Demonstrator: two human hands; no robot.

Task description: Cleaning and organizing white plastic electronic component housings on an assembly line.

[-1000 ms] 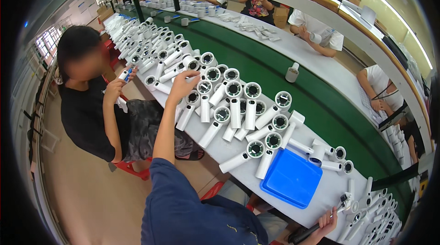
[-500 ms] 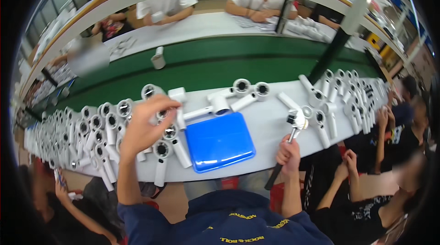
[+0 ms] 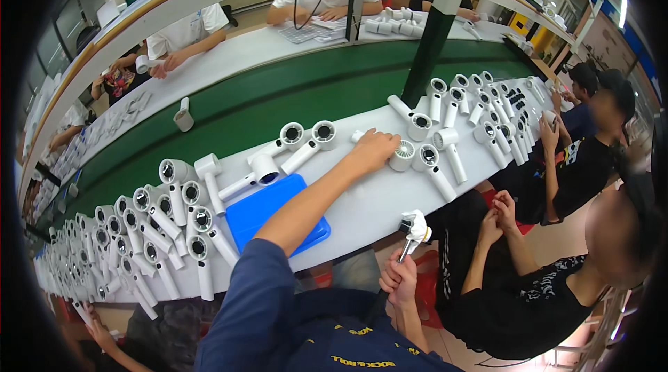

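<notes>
My left hand (image 3: 376,151) reaches across to the right, its fingers closed over the handle of a white handheld fan (image 3: 402,155) lying on the table. The fan's round, ribbed head shows beside my fingers; most of its handle is hidden under the hand. Near the table's front edge, my right hand (image 3: 399,279) grips a hammer by its shaft. White wrapping covers part of the hammer's head (image 3: 416,226), and a dark end face shows at its left. Under my left forearm lies a blue plastic tray (image 3: 252,206), partly covered by the arm.
Many white fans (image 3: 198,247) crowd the table's left side, and several more (image 3: 452,153) lie at the right. A green conveyor belt (image 3: 264,97) runs behind, with one white piece (image 3: 184,116) on it. A dark green post (image 3: 426,52) rises beyond. Co-workers sit opposite and at the right.
My left hand has moved from above the left-hand fans to a fan on the right and closed on it. The view has turned rightward. The hammer stays in my right hand.
</notes>
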